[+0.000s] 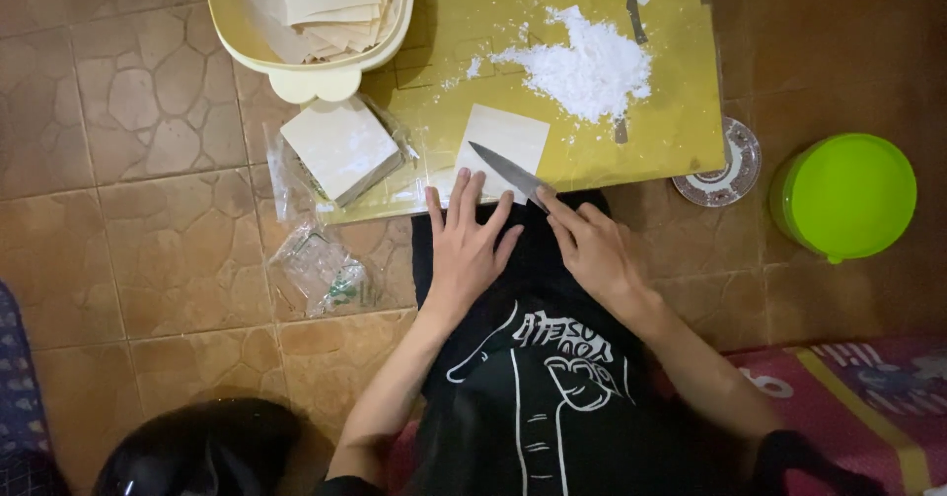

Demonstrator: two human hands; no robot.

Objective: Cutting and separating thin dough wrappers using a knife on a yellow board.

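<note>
A pale square dough sheet (501,147) lies at the near edge of a yellow board (681,111). My left hand (466,245) rests flat with its fingertips on the sheet's near edge. My right hand (592,245) grips the handle of a kitchen knife (505,172), whose blade lies slanted across the sheet. A heap of white flour (592,62) sits further back on the board. At the board's left, a stack of square sheets (341,148) sits in an open clear wrapper.
A cream tub (308,72) holding several more sheets stands at the far left. A second small knife (633,8) lies by the flour. A patterned saucer (730,171) and a lime-green lidded container (844,196) stand right. An empty plastic bag (321,271) lies on the tiled floor.
</note>
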